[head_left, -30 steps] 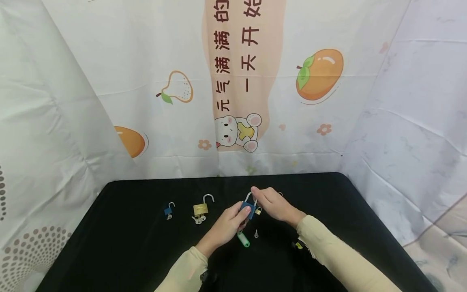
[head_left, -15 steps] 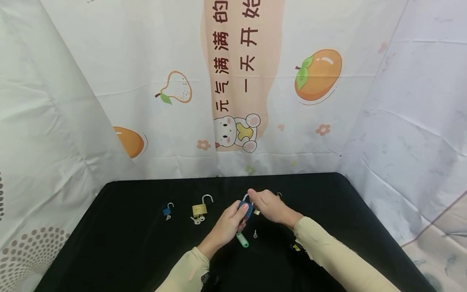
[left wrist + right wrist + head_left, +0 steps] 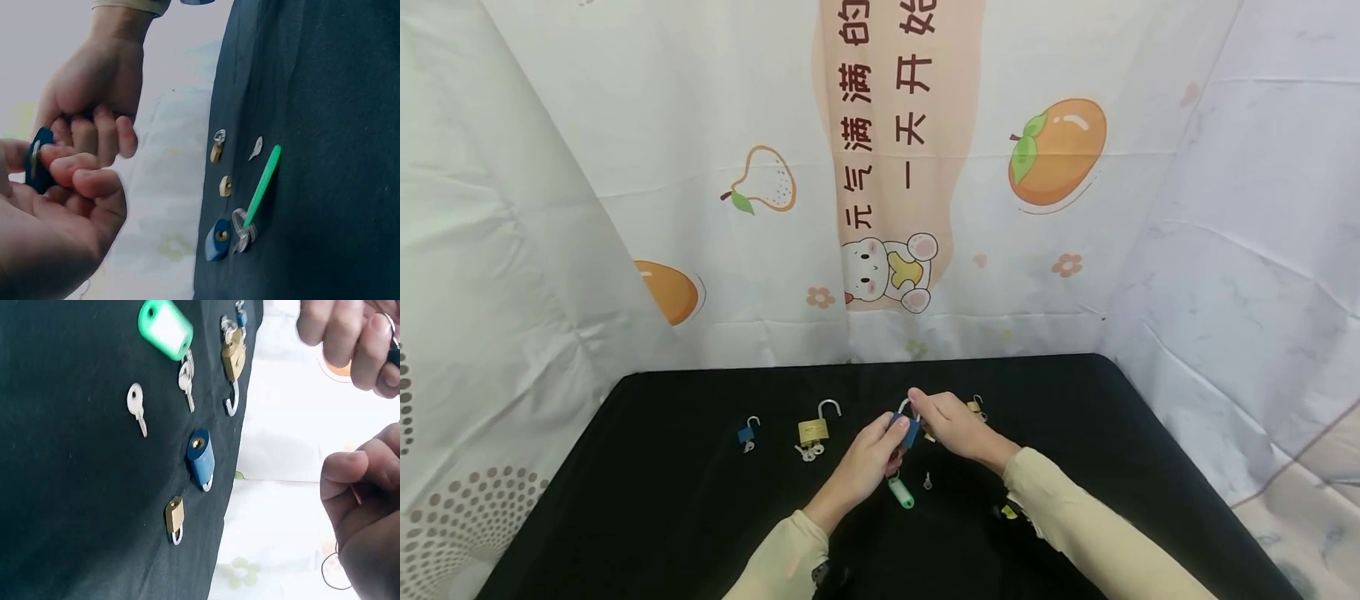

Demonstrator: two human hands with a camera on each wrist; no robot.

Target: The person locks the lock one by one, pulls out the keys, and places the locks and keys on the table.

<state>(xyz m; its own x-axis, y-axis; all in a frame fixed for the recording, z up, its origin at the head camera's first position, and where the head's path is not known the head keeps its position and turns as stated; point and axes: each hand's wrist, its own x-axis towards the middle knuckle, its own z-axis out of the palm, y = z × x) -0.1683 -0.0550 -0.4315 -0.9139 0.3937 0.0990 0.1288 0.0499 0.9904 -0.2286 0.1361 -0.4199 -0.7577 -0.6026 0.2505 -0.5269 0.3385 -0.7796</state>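
In the head view my left hand (image 3: 872, 458) grips the body of a blue padlock (image 3: 908, 429), its metal shackle upward. My right hand (image 3: 958, 425) has its fingertips at that shackle and appears to pinch it; its fingers are curled in the left wrist view. Edge-on, the held blue padlock (image 3: 39, 164) shows between the left fingers there. Beneath the hands lies a second blue padlock (image 3: 201, 457), hidden in the head view. Beside it are a green key tag (image 3: 900, 492) with keys (image 3: 186, 380), a loose key (image 3: 927, 481) and a small brass padlock (image 3: 175, 515).
To the left on the black-covered table (image 3: 662, 500) lie a brass padlock (image 3: 812, 431) with a raised shackle and keys, and a small blue padlock (image 3: 746, 435). Another small brass padlock (image 3: 975, 407) lies behind the right hand. White printed cloth (image 3: 760, 275) hangs around the table.
My right hand's fingers have curled in at the shackle and moved slightly left and down. The left hand has shifted slightly left with the padlock. The things on the table have not moved.
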